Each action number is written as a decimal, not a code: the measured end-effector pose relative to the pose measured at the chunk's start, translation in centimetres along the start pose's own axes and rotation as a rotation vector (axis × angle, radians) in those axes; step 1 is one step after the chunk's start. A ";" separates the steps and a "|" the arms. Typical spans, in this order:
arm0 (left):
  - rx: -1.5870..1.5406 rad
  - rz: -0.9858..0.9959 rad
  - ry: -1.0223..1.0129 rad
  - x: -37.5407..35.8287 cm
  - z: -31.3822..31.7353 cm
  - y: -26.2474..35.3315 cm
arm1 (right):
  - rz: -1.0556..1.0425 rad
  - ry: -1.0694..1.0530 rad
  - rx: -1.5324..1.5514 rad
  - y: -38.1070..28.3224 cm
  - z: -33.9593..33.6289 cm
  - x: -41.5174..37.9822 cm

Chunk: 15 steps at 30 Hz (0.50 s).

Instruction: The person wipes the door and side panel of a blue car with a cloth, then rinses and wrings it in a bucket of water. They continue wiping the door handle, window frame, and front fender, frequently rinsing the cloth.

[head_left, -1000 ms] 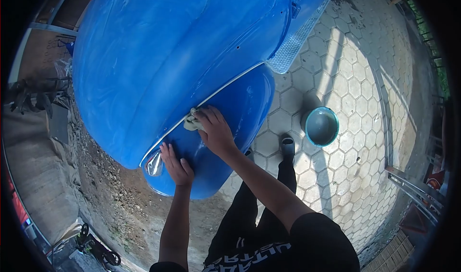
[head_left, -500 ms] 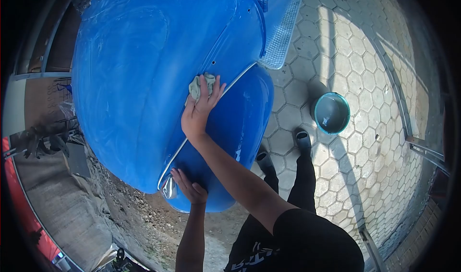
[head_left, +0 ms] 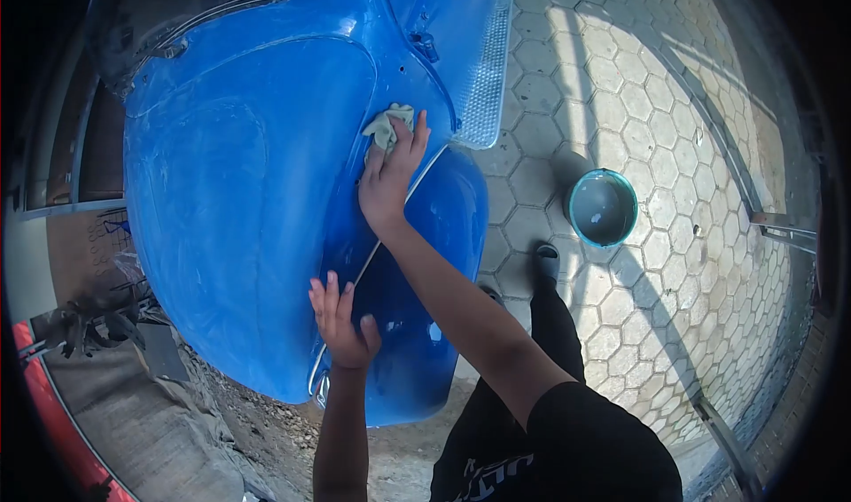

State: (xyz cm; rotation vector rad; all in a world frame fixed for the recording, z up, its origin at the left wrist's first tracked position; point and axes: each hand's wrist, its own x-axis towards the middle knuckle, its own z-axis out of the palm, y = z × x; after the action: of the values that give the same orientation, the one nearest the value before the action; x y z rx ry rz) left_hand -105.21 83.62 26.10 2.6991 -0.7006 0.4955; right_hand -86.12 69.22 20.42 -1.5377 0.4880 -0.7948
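Observation:
A pale, crumpled cloth [head_left: 386, 130] is under the fingers of my right hand [head_left: 390, 176], pressed against a large blue car body [head_left: 230, 183]. That hand is near the upper end of a thin light trim strip [head_left: 373, 252], which runs between the main panel and the rounded blue fender [head_left: 408, 316]. Lower down, my left hand [head_left: 344, 325] has its fingers spread over the blue surface beside the strip and holds nothing. Below it, at the strip's lower end, a small shiny lamp [head_left: 323, 390] shows in part.
A green-rimmed bucket of cloudy water [head_left: 603, 208] stands on the hexagonal paving [head_left: 656, 289] to the right. A textured metal step [head_left: 484, 103] juts from the body above the fender. Dark clutter [head_left: 97, 325] lies at the left, beside rubble.
My right hand and the cloth have shifted slightly up and right. My left hand has moved up from beside the lamp, fingers now more spread. The camera view has shifted.

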 end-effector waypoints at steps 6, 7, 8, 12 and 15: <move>0.156 0.249 -0.092 24.7 3.4 0.2 | -0.070 -0.114 0.029 -0.1 -0.9 2.5; 0.173 0.293 -0.127 27.4 4.0 0.0 | -0.135 -0.219 -0.013 0.9 -1.8 -0.9; 0.191 0.338 -0.157 29.4 4.5 0.0 | -0.112 -0.306 0.017 1.5 -2.9 -4.5; 0.332 0.412 -0.265 34.0 6.5 0.0 | 0.052 -0.276 0.098 1.5 -2.9 -2.8; 0.379 0.373 -0.268 34.2 7.3 -0.3 | 0.283 0.091 0.114 2.7 0.2 5.7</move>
State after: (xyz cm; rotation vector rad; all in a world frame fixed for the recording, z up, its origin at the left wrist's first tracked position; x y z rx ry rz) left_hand -75.19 67.18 33.19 3.0308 -1.3189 0.3834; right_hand -81.78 64.93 18.93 -1.2965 0.6988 -0.6616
